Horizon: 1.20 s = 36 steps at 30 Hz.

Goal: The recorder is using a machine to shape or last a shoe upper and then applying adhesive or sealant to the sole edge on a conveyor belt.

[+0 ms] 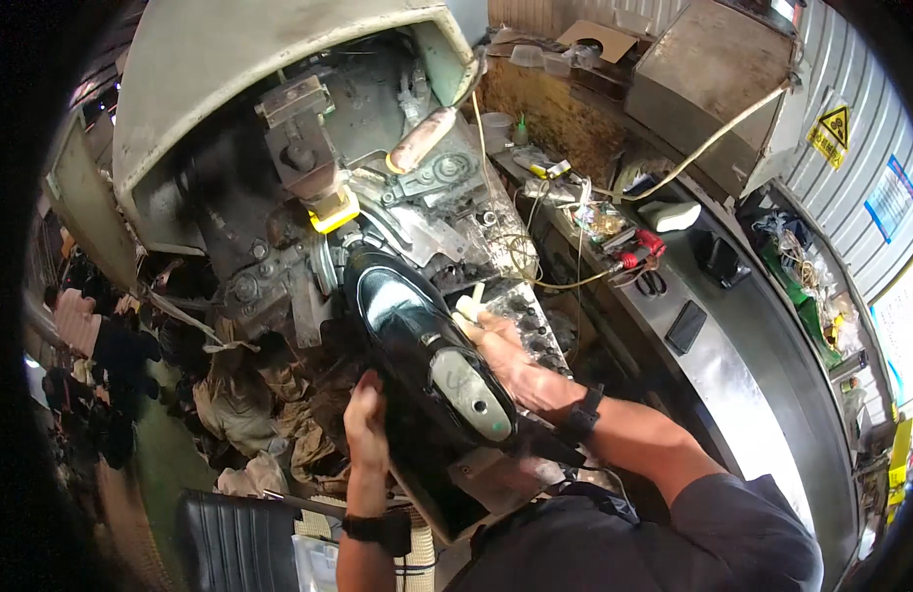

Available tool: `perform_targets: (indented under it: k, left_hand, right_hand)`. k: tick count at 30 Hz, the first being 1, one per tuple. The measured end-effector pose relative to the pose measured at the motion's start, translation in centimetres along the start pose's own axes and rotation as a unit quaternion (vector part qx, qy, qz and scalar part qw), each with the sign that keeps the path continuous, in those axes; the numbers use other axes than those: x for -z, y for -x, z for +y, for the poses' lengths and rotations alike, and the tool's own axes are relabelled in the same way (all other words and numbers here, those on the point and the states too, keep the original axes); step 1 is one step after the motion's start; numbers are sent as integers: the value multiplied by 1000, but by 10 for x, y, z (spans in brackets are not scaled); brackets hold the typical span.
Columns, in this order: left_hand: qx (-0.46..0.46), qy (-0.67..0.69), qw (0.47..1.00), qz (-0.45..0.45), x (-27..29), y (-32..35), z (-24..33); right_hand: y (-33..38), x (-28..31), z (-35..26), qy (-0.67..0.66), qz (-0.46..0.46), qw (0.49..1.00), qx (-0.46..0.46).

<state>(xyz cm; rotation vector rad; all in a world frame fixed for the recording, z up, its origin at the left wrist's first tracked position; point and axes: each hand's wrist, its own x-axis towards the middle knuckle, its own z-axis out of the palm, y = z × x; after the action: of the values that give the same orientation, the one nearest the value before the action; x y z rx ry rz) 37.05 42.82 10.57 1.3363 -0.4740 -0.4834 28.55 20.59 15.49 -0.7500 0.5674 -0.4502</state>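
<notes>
A black shoe [392, 316] on a last lies lengthwise in front of the machine, its toe against the machine's metal parts. The last's pale top [471, 390], with a dark round hole, shows at the heel end. On the shoe's right side, my right hand [506, 355] is closed with a short pale-yellow stick [467, 304] at its fingertips, close to the shoe's edge. My left hand [365, 424] is raised at the left of the heel end, apart from the shoe; its fingers look stretched out, though slightly blurred, and I see nothing in them.
The machine [299, 168] has a yellow-edged block above the toe and a worn handle [422, 138]. At right, a metal bench [733, 365] carries a phone [685, 327], a red tool [639, 249] and cables. A black chair [229, 543] stands lower left, near heaped cloths [234, 395].
</notes>
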Motion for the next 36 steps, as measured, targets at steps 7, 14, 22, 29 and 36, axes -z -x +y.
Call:
perform_targets:
  k: [7,14,22,29,36]
  left_hand:
    - [181,346,899,197,-65,-64,14]
    - [212,354,901,131,-52,-66,18]
    - [212,419,876,111,-58,-85,30]
    - [189,390,895,102,-55,-86,41]
    - [174,363,891,210,-58,-95,-12]
  right_hand:
    - [-41,-9,15,-100,-63,989,-89]
    - [-45,-12,24,0,-30,1000,-8]
    - [-63,-22,19,-34,-32,998,-42]
    - [-53,-38,9,-32,18,996,-76]
    - [-86,-14,38,-75,-42,995,-54]
